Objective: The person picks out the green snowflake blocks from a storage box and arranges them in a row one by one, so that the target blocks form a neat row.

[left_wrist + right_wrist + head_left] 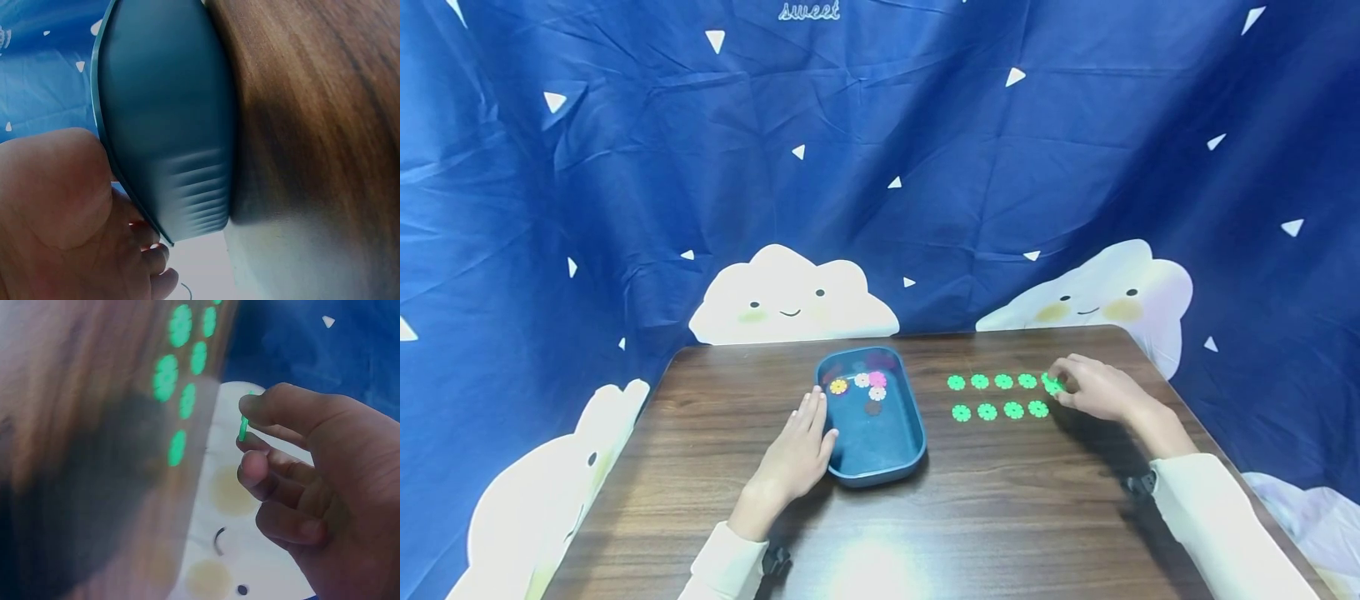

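Note:
My right hand [1097, 387] pinches a green flower-shaped disc [244, 422] between thumb and fingertips, seen edge-on and above the table in the right wrist view. It is at the right end of two rows of matching green discs [1013, 410] lying flat on the table. My left hand [793, 450] lies against the left side of a blue rectangular tray [917, 417], its fingers straight along the rim. In the left wrist view the tray's outer wall [169, 94] hides part of those fingers. Several flower discs, including an orange one [838, 387] and a pink one [877, 379], lie inside.
The brown wooden table [1000, 517] carries the tray near its middle and the green discs to the right. A blue curtain [925, 125] with white triangles and clouds hangs behind and beside the table.

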{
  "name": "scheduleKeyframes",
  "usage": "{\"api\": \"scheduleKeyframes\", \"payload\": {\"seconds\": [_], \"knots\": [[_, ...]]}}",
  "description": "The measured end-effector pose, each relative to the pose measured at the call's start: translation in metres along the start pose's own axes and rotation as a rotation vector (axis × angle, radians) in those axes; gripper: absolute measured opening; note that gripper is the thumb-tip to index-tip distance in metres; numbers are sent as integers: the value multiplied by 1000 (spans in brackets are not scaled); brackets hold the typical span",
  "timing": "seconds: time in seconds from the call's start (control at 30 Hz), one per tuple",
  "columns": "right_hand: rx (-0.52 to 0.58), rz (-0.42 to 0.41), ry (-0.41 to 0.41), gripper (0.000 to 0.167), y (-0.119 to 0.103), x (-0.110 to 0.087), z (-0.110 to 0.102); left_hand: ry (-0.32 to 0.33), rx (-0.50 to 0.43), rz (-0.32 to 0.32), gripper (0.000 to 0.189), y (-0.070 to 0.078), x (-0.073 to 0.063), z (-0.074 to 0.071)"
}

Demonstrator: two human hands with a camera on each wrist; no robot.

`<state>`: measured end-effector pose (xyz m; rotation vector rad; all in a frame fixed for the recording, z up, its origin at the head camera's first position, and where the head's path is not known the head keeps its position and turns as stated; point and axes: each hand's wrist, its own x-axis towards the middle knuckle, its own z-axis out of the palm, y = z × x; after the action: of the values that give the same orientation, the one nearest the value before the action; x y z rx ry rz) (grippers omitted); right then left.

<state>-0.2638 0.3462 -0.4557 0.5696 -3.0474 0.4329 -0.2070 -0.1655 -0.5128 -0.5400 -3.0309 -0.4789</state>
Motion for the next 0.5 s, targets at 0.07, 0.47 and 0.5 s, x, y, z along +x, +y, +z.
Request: {"api": "scheduleKeyframes", "payload": {"seconds": [0.07, 0.47, 0.5], "knots": [[6, 6, 1, 29, 6, -2, 4, 6, 2, 2, 70, -1, 0, 1], [58, 57, -26, 22, 27, -7, 36, 43, -19, 11, 68, 6, -4, -5], [64, 64, -36, 22, 28, -7, 38, 45, -25, 11, 67, 7, -4, -6]]}}
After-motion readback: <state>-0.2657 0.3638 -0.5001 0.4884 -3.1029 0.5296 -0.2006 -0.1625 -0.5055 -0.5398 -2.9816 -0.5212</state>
